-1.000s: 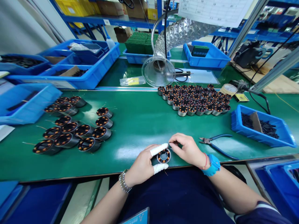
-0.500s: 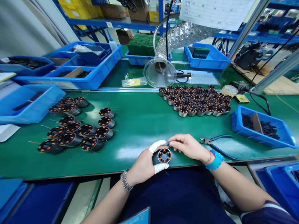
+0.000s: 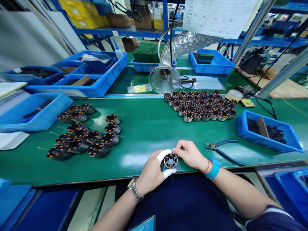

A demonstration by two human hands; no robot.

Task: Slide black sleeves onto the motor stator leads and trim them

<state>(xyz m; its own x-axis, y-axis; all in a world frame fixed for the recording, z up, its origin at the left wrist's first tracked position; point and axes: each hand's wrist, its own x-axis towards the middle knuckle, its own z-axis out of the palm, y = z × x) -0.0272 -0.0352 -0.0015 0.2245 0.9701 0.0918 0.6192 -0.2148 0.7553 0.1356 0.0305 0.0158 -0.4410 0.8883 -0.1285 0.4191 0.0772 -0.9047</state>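
A round motor stator with copper windings inside a metal ring stands at the table's front edge. My left hand, with white covers on thumb and index finger, grips it from the left side. My right hand is closed at the stator's upper right rim, thumb and index finger pinched together. Whatever lies in that pinch is too small to make out. A thin wire end shows below my left thumb. To the right lie diagonal cutters with blue handles, their jaws toward my right hand.
Stators with loose wires stand in a group at left. A tight block of stators stands at back right. A blue bin of black parts sits at right. An extraction funnel hangs at the back; blue trays stand at left.
My right hand has curled its fingers more and pinches at the stator's rim. The left hand still grips the stator, its index finger now closer along the rim. The view has shifted slightly.
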